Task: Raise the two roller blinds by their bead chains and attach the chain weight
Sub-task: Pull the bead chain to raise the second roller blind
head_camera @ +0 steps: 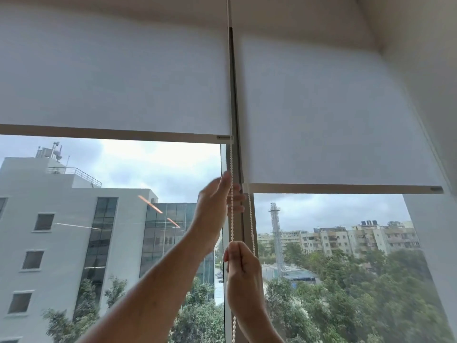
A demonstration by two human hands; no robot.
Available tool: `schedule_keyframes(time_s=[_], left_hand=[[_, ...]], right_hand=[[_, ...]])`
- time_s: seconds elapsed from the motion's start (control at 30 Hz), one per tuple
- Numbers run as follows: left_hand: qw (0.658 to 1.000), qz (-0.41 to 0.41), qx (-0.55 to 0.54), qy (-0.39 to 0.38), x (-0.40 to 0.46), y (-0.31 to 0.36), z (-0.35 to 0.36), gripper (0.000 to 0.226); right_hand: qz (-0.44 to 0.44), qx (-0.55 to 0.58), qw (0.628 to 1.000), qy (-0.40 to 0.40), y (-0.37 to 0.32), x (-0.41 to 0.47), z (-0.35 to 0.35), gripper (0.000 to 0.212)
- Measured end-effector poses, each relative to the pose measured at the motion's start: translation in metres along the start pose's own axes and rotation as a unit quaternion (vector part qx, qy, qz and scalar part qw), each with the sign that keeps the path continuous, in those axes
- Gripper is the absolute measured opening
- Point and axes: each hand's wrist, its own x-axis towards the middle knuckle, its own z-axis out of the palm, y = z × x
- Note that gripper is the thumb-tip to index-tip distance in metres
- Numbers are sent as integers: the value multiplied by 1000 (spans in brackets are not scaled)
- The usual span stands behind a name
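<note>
Two white roller blinds hang over the window. The left blind (113, 78) has its bottom bar higher than that of the right blind (329, 115). A white bead chain (231, 219) runs down along the grey mullion between them. My left hand (217, 206) reaches up, fingers around the chain just below the left blind's bar. My right hand (241, 266) is lower, fist closed on the same chain, which trails below it. A second strand (251, 219) hangs just to the right. No chain weight is visible.
The grey window mullion (238, 157) stands between the panes. A white side wall (430, 95) closes the right edge. Through the glass are a grey building, trees and distant flats.
</note>
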Motion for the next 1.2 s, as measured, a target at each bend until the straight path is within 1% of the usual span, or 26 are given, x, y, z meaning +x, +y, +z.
schedule_keyframes(time_s=[0.07,0.13,0.2,0.3,0.37,0.47,0.6,0.7,0.77,0.83,0.87,0.9,0.97,1.03,1.07,1.1,1.2], left_hand=[[1000,-17,-8,20,11,11,9,29],[998,-23,10,56,18,13,14,35],[997,-8,37,73,18,12,18,37],[995,29,55,73,18,15,15,35],[993,40,72,81,20,19,11,34],[990,50,86,96,19,21,6,33],[992,79,72,72,1,12,7,35],[993,76,68,61,-21,-7,4,39],[993,75,78,54,-35,-21,2,40],[993,81,73,42,-47,-33,2,36],[993,81,75,36,-50,-38,2,34],[993,78,86,30,-53,-42,0,33],[992,71,108,-2,-57,-50,-11,31],[991,54,107,-52,-54,-47,-26,31],[992,40,98,-64,-49,-42,-33,35],[995,23,82,-57,-40,-35,-38,40],[998,-38,43,5,-3,-8,-38,55]], right_hand=[[4,6,1000,-9,1,-5,-1,37],[-5,6,1000,-26,1,-5,-3,40],[8,15,999,-51,0,1,-6,40],[46,63,993,-84,-4,18,-16,41],[65,86,991,-76,-11,41,-22,48],[104,120,987,-39,-38,89,-18,61],[105,178,978,-38,-89,145,-3,57],[121,212,968,-56,-118,166,4,50],[127,188,972,-61,-127,172,7,45],[133,169,975,-52,-128,171,10,33],[135,166,976,-41,-126,168,13,31],[127,163,978,-27,-123,164,16,34],[82,144,986,-15,-114,153,18,38],[38,94,995,-6,-105,146,16,38],[22,64,998,2,-99,143,14,39],[11,39,999,11,-94,138,13,39],[-17,7,1000,18,-76,119,14,37]])
